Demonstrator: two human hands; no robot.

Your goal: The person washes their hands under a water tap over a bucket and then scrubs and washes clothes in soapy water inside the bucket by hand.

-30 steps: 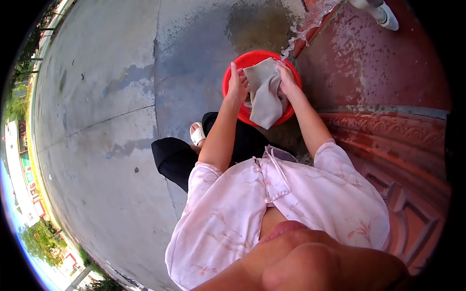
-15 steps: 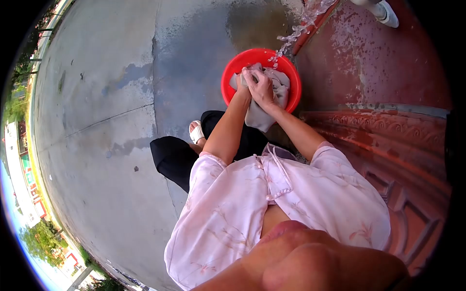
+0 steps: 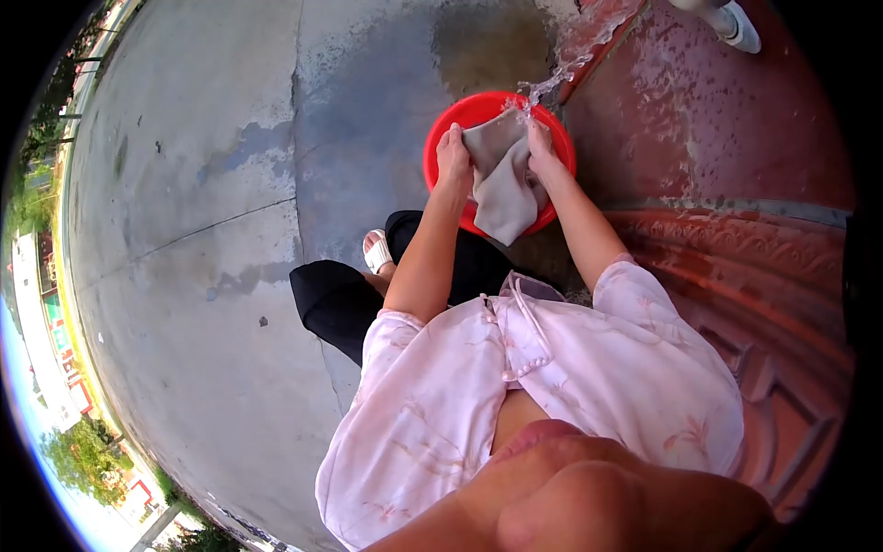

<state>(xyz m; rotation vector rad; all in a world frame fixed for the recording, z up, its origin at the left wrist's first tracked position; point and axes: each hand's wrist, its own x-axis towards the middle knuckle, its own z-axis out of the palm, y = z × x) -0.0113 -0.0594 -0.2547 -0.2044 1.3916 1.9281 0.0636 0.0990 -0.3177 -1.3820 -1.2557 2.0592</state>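
A wet grey cloth is spread between my two hands over a round red basin. My left hand grips its left edge, fingers closed on the fabric. On the opposite side my right hand pinches the cloth's right edge near the basin's rim. The lower end of the cloth hangs over the near rim. A stream of water falls from the upper right onto the far part of the cloth, close to my right hand.
Grey concrete ground with wet patches stretches left. A red step, splashed with water, lies right of the basin, with carved red moulding below it. Another person's white shoe shows at the top right.
My hands were together, squeezing the bunched cloth. They have moved apart to either side, and the cloth is now opened out between them under the water stream.
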